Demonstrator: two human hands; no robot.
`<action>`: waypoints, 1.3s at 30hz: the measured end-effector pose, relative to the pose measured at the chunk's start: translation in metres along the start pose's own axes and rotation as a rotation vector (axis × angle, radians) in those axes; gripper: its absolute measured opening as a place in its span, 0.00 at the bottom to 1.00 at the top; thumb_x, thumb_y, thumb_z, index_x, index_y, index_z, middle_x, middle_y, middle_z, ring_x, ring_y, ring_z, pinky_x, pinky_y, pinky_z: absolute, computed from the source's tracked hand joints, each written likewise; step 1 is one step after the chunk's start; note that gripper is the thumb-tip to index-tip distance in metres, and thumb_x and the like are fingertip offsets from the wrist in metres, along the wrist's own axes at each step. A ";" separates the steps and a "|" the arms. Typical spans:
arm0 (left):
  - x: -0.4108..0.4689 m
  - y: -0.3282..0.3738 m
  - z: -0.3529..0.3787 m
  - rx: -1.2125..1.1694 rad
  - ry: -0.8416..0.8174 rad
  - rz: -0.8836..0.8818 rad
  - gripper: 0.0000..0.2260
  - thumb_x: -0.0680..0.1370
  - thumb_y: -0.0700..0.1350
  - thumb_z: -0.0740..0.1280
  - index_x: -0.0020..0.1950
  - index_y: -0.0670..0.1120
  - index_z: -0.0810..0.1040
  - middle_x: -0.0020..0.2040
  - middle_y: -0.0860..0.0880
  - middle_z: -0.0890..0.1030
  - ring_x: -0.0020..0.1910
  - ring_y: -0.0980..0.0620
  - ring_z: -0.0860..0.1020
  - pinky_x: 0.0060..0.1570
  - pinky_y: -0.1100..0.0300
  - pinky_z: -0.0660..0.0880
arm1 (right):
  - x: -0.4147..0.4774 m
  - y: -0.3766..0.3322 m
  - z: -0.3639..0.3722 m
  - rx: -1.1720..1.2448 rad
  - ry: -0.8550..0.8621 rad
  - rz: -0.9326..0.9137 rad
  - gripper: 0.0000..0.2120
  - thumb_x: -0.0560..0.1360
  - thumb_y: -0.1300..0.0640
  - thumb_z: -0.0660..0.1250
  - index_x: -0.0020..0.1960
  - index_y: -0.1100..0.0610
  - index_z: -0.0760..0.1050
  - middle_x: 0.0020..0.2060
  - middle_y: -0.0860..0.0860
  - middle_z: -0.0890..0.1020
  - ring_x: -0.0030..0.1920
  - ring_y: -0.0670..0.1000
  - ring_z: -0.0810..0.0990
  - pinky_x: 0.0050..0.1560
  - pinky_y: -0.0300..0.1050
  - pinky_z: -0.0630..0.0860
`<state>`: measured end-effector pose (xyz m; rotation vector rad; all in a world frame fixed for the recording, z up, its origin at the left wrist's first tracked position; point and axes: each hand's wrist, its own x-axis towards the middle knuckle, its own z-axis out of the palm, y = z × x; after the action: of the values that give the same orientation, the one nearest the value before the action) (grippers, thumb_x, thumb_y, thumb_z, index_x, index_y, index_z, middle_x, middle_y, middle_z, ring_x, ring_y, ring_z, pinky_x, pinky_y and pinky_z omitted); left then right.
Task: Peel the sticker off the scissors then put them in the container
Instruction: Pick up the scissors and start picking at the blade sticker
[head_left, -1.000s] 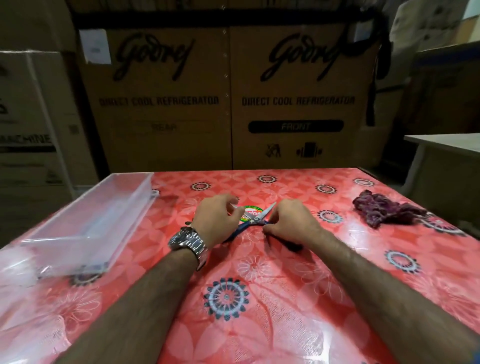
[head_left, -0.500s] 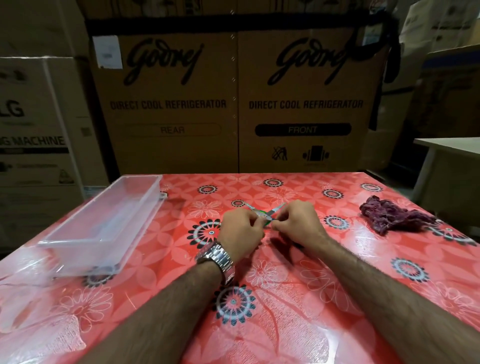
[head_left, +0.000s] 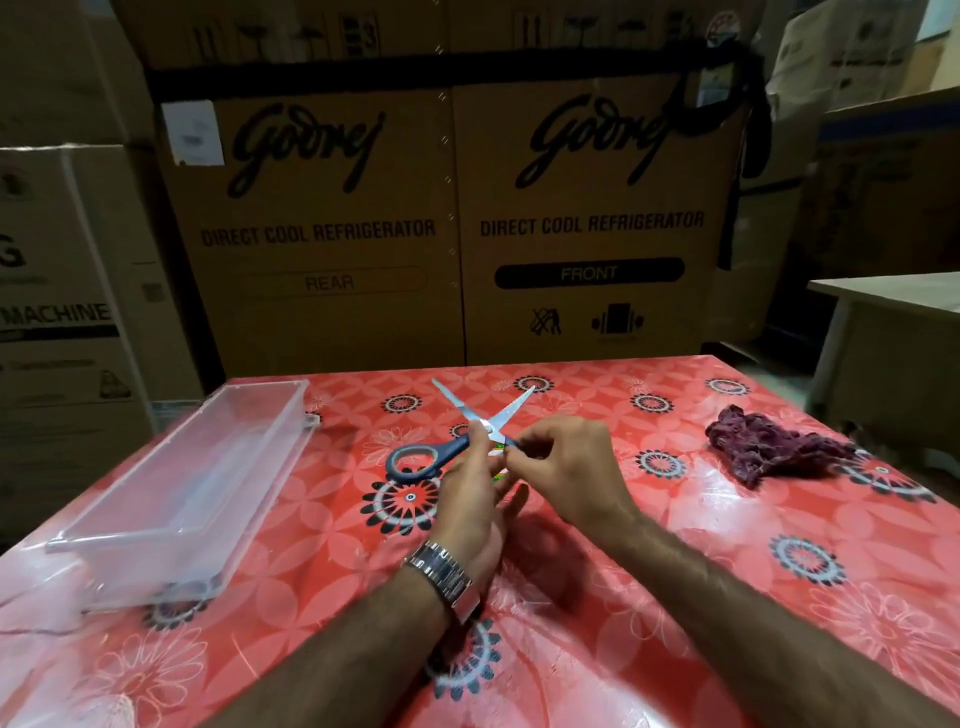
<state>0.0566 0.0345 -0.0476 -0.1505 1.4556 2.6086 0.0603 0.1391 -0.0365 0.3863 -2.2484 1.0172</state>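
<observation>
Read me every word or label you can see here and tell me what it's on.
"Godrej": left carton, right carton
"DIRECT COOL REFRIGERATOR": both cartons
"REAR": left carton
"FRONT": right carton
"MACHINE": far-left box
On left carton, white label: blurred
The sticker by the scissors: too small

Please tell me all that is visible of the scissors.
The steel scissors with dark blue plastic handles are open, shiny blades crossed in an X, pointing away from the person. One oval handle loop sticks out to the left. The left hand holds them near the pivot; the right hand pinches at the other, hidden handle.
</observation>
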 end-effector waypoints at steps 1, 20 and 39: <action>0.002 0.000 -0.001 -0.022 0.034 0.006 0.18 0.77 0.58 0.63 0.43 0.44 0.80 0.34 0.50 0.82 0.35 0.52 0.80 0.39 0.58 0.74 | -0.001 -0.001 0.002 -0.003 0.003 -0.027 0.06 0.67 0.64 0.72 0.34 0.55 0.85 0.23 0.42 0.78 0.28 0.36 0.77 0.30 0.27 0.68; 0.000 0.011 -0.009 -0.097 0.080 0.018 0.07 0.78 0.43 0.67 0.41 0.42 0.78 0.31 0.49 0.82 0.33 0.52 0.81 0.40 0.55 0.76 | 0.022 0.086 -0.094 -0.510 0.093 0.391 0.11 0.74 0.49 0.70 0.41 0.56 0.84 0.35 0.50 0.84 0.34 0.47 0.80 0.35 0.37 0.73; -0.002 0.017 -0.006 -0.012 0.068 0.166 0.08 0.78 0.41 0.66 0.42 0.39 0.79 0.32 0.48 0.82 0.30 0.55 0.82 0.32 0.61 0.79 | 0.028 0.120 -0.118 -0.599 -0.351 0.420 0.06 0.72 0.51 0.74 0.41 0.54 0.85 0.38 0.49 0.86 0.39 0.48 0.82 0.40 0.41 0.75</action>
<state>0.0550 0.0200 -0.0361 -0.1263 1.5368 2.7687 0.0307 0.3067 -0.0269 -0.1935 -2.8853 0.4286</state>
